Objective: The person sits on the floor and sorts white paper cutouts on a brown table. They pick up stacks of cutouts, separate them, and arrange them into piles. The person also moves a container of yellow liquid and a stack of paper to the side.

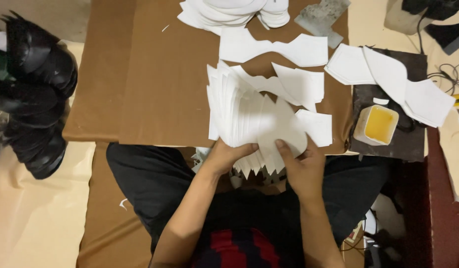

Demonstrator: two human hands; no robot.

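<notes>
A fanned stack of white cut-out pieces (244, 106) lies at the near edge of a brown board (160, 79). My left hand (227, 155) grips the fan's lower edge from the left, thumb on top. My right hand (301, 164) holds the rounded top piece (284, 134) on the right side of the fan, thumb pressed on it. Pointed ends of the pieces stick out below, between both hands.
More white cut-outs lie further back (274, 47), in a pile at the top (229, 12) and on a dark mat to the right (403, 87). A white tub of yellow glue (378, 124) stands on that mat. Black shoe uppers (33, 94) are heaped at left.
</notes>
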